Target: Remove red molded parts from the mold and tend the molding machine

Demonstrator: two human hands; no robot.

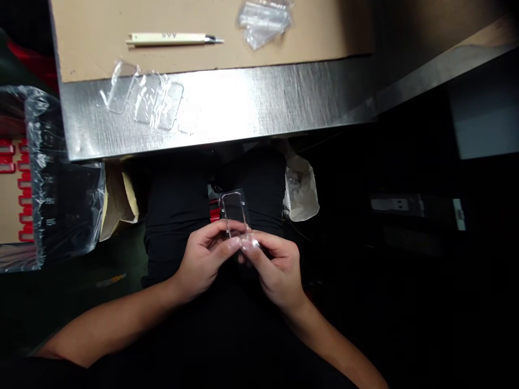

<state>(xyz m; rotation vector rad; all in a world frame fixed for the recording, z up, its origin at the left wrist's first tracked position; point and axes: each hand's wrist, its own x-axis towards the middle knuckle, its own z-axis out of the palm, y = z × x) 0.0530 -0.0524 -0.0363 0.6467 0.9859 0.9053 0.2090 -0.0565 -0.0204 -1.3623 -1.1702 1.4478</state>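
Note:
Above my lap, both hands grip a clear rectangular plastic piece (235,208) by its near end. It has a thin raised outline and stands out away from me. My left hand (208,256) pinches it between thumb and fingers from the left. From the right, my right hand (278,265) pinches the same end, its thumb tip close to the left thumb. A bright glint lies by the thumbs, and the fingers underneath are partly hidden. Beyond the piece, a small red item (214,214) shows against my dark trousers.
Several clear plastic pieces (168,108) lie along the metal table edge (263,102). On the cardboard (194,16) rest a cream pen-like tool (170,39) and a clear plastic bundle (264,21). At left, a plastic-lined box (60,200) holds red parts (25,200). A pale bag (302,189) hangs below the table.

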